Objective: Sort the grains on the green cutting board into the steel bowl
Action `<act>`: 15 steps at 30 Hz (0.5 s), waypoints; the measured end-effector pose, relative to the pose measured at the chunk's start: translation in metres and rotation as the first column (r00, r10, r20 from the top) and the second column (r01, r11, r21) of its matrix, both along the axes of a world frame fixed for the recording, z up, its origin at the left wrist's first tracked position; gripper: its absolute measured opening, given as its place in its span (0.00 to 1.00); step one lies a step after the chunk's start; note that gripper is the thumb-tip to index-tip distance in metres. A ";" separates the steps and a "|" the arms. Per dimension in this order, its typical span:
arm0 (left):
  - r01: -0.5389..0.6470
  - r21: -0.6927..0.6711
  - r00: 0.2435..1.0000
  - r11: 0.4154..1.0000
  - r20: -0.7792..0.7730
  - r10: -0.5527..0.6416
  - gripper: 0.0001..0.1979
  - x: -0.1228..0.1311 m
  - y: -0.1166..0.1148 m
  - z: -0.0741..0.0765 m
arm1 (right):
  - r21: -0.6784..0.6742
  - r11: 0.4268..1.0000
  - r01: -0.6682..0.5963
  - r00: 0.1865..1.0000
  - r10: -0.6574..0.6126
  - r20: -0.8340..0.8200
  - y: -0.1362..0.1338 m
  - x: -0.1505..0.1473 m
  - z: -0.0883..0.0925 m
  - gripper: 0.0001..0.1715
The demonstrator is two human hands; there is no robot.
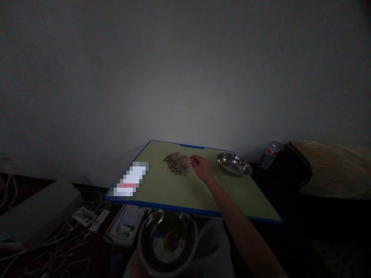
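Observation:
A loose pile of small mixed pale and dark grains [177,163] lies spread on the light green tabletop [174,189] with blue edging. At the pile's right side is my right hand [199,166], its fingers drawn together in a pinch; whatever they hold is too small to see. Below the table's front edge, a shiny metal bowl [150,241] faces up with a small round yellowish-brown patch [171,241] in its bottom. My left hand [141,266] shows only as a dim strip of skin against the bowl's lower left rim, gripping it; its fingers are mostly hidden.
A second metal bowl [234,165] stands at the table's right edge. A blurred-out bright phone-like rectangle [130,179] lies at the left. A plastic bottle [269,155] is beyond the right edge. Cables [62,239] and a white tray [124,226] are low on the left.

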State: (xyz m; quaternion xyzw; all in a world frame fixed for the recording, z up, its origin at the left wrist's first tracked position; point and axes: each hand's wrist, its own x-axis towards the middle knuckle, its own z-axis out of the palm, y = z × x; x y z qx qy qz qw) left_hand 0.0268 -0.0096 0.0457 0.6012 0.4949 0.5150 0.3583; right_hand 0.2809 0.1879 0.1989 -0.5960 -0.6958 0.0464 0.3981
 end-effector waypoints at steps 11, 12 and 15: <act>0.038 -0.062 0.997 0.997 0.062 -0.034 0.21 0.009 -0.006 -0.002 | -0.006 1.000 -0.019 1.000 0.019 -0.010 0.011 -0.004 -0.029 0.15; 0.042 -0.070 0.997 0.997 0.071 -0.037 0.22 0.008 -0.007 -0.007 | -0.005 1.000 -0.022 1.000 0.022 0.000 0.012 -0.005 -0.030 0.15; 0.053 -0.095 0.994 0.994 0.098 -0.043 0.25 0.006 -0.013 -0.028 | -0.020 1.000 -0.022 0.999 0.023 0.038 0.015 -0.011 -0.031 0.14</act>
